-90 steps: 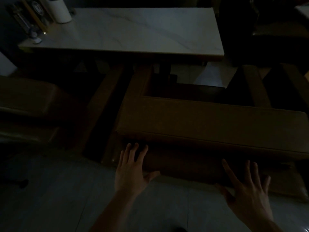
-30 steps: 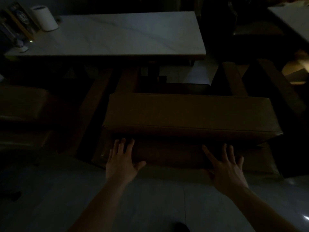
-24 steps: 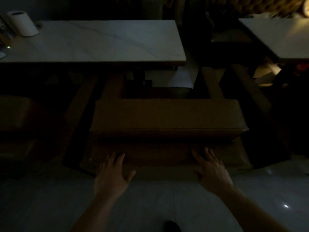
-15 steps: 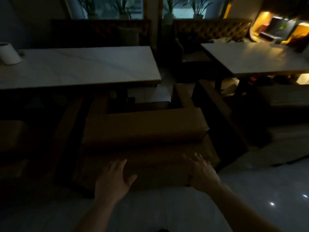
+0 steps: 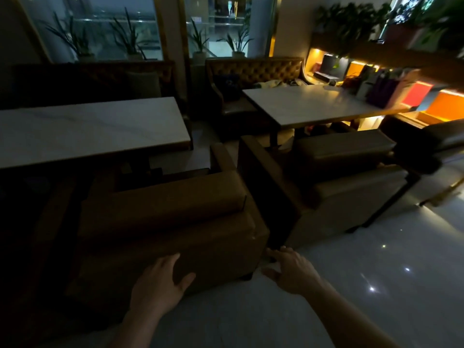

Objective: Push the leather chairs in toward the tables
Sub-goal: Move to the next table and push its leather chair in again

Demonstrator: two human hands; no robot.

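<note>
Pushing stage: judged near its end for the near leather chair (image 5: pixel 173 222); seat front already tucked under the edge of the left table (image 5: pixel 90 129), back facing the camera.
Left hand (image 5: pixel 160 287): flat and spread against the lower back panel of the near leather chair, fingers splayed, nothing gripped.
Right hand (image 5: pixel 292 271): open and loose, hovering just beside the chair's right rear corner, seemingly off the leather; contact hard to confirm in the dim light.
Near chair position: close in to the left table, roughly square to it, only the backrest and rear body standing clear of the tabletop.
Second leather chair (image 5: pixel 339 187): just beside the first, in front of the right table (image 5: pixel 313 104); seat cushion visibly out from under that tabletop and set at a slant, so judged not yet pushed in.
Further dark chair (image 5: pixel 426 144): at the far right, partly cut off; position relative to any table unclear.
Remaining, as a judgement: second chair to be straightened and slid toward the right table; possibly the far-right one too.
Floor (image 5: pixel 364 285): glossy and bare around the chair legs.
</note>
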